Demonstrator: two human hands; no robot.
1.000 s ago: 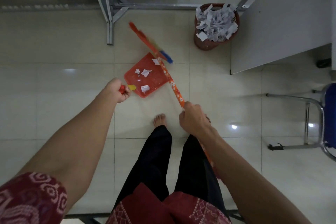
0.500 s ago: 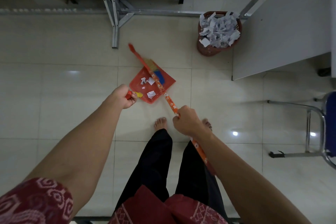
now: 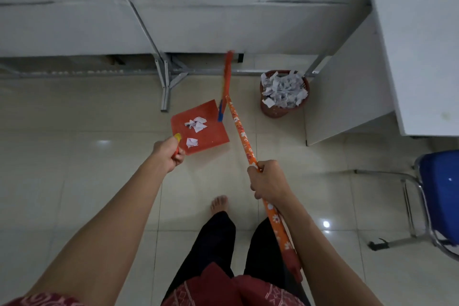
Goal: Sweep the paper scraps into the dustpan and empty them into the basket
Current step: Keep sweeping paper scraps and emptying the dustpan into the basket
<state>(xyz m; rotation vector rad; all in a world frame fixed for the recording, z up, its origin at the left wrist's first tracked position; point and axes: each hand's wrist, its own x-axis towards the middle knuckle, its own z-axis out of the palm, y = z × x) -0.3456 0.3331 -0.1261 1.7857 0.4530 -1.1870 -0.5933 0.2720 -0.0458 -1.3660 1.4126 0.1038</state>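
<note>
A long white desk [image 3: 223, 7] fills the top of the view behind the basket [image 3: 272, 112], with its far side cut off by the frame. A second desk [image 3: 417, 45] stands just right of the basket and covers a little of its rim there. Well right of the basket and nearer the person, a blue chair [image 3: 439, 194] is cropped at the edge, so only part of the seat and metal legs show.

The broom [image 3: 242, 131] slants just left of the basket. Its head is smeared with blur, so the bristles are hard to make out, and its lower end passes behind the right forearm. The red dustpan [image 3: 211, 136] sits further left of the basket; I cannot tell whether it touches the floor. The basket itself is piled over the rim with a heap of paper [image 3: 284, 90].

The right hand [image 3: 267, 182] is a closed fist round the broom handle. The left hand [image 3: 169, 154] curls round the dustpan's handle, hiding all but a yellow tip. One bare foot [image 3: 219, 202] shows below. A few white paper scraps [image 3: 197, 124] lie on the dustpan.
</note>
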